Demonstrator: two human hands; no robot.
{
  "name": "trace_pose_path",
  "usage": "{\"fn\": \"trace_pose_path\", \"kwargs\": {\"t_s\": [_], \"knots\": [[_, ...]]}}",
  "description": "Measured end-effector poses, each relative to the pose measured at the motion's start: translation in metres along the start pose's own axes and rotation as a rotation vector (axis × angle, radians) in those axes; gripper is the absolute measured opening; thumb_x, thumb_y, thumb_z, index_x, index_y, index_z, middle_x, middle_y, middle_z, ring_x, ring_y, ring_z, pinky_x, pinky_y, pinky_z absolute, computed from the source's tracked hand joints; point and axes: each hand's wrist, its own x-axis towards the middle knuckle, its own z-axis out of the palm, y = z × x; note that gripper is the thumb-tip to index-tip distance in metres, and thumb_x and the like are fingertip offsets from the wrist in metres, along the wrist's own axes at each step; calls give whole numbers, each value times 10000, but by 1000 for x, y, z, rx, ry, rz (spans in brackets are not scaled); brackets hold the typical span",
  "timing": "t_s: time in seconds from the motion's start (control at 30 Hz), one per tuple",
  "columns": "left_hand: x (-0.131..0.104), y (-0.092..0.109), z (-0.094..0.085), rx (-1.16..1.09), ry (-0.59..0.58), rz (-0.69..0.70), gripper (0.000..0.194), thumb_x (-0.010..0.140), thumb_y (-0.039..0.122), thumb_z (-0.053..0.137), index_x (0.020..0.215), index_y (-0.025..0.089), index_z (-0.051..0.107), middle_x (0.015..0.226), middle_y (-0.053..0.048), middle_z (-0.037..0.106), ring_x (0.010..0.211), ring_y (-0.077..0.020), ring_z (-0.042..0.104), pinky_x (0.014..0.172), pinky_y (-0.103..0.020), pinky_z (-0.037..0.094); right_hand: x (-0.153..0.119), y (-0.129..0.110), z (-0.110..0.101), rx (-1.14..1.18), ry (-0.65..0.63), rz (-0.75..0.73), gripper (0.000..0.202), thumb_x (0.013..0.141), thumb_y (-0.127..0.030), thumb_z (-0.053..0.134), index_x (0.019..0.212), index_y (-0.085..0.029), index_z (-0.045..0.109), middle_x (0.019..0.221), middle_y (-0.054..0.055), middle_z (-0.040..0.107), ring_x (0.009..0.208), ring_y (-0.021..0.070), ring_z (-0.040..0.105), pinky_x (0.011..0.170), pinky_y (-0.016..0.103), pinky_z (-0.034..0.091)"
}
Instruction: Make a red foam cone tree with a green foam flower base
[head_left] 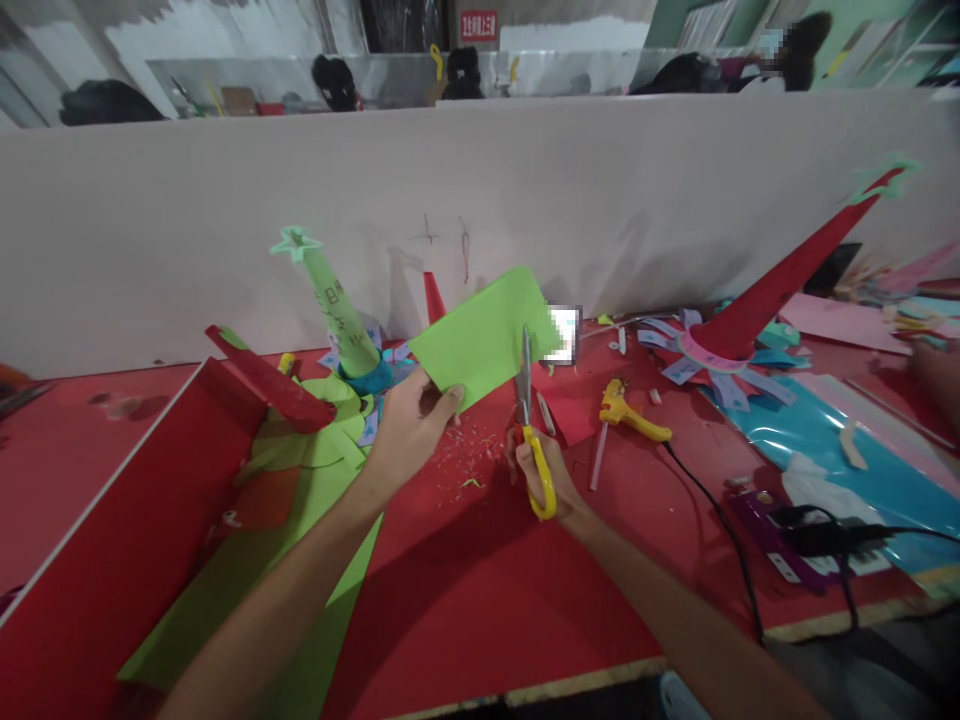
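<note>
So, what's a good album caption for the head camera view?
Left hand holding green paper, right hand holding yellow-handled scissors to it, above a red table.

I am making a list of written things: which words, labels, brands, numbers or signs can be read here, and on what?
"卫生间请上三楼", on the red sign, slightly blurred.
"BA", apparently, on the green cone; the marks below are unclear.
On the purple box: any print is too small to read.
Scissors and green sheet: none I can see.

Craft workshop, glue gun [624,412], scissors [524,400], paper [484,345]
</note>
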Motion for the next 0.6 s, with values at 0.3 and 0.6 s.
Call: {"fn": "trace_pose_path", "kwargs": {"t_s": [0.3, 0.6], "knots": [[1, 0, -4, 80, 16, 13, 188, 916, 355, 645, 842, 188, 601, 623, 15, 623, 555, -136, 607, 573, -262, 452, -3, 1, 7, 134, -21, -39, 635, 878, -870, 528, 807, -239, 533, 609, -50, 479, 464, 115, 450, 430, 256, 371], [2, -1, -3, 160, -17, 34, 190, 893, 322, 661, 778, 196, 577, 610, 19, 609, 546, -139, 564, 548, -265, 395, 5, 3, 10, 110, 2, -39, 715, 825, -945, 478, 903, -241, 576, 721, 1, 553, 530, 145, 474, 492, 312, 420]]}}
